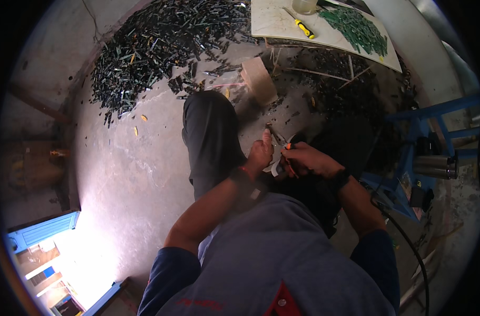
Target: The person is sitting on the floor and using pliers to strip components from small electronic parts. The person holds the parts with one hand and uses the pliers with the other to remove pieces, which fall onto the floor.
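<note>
Holding pliers point(288, 146) and one small piece point(268, 126).
Our right hand point(309, 159): grip wrapped round pliers; left hand point(260, 154): grip pinching small piece; black strips point(155, 45) heaped on floor point(140, 181).

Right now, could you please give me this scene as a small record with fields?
Left hand: holds a small piece at its thumb tip, too small to identify
Right hand: grips pliers
White table: yellow-and-black-handled tool, pile of green strips
Floor: heap of dark pieces at upper left; tan block ahead of the hands
Right side: blue frame, metallic cylinder
</note>
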Tool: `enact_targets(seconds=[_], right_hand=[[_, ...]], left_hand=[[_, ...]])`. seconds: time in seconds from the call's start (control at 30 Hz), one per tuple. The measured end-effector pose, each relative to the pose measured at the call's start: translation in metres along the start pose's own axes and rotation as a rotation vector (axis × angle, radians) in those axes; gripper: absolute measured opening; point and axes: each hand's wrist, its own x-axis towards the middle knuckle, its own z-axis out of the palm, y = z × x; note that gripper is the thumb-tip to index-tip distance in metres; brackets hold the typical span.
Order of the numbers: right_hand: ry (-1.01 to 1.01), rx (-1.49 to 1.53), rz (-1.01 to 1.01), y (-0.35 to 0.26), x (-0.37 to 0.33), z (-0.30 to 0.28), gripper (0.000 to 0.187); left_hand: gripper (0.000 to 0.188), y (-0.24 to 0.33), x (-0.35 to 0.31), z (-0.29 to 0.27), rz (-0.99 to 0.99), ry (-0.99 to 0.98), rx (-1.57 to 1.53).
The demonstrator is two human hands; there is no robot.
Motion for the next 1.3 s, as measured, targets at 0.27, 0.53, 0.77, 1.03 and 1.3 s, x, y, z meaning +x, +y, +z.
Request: enact_targets(seconds=[0.27,0.53,0.77,1.03,1.3], right_hand=[[0.122,-0.100,-0.016,0.016,0.021,0.012,0.033],[0.412,-0.599,-0.294,0.036,0.034,0.008,0.031],[0.182,-0.087,-0.184,0.018,0.012,0.013,0.029],[0.096,-0.108,-0.088,0.005,0.000,0.010,0.032],[0.014,0.015,-0.067,0.001,-0.004,0.005,0.036]], left_hand=[[0.065,-0.003,0.003,0.001,-0.086,0.082,-0.167],[0.058,0.050,-0.023,0.004,-0.280,-0.033,-0.492],[0.064,0.037,-0.017,-0.004,-0.150,-0.059,-0.328],[0.062,0.036,-0.017,-0.004,-0.105,-0.084,-0.307],[0.060,0.032,-0.014,-0.002,-0.082,-0.026,-0.251]])
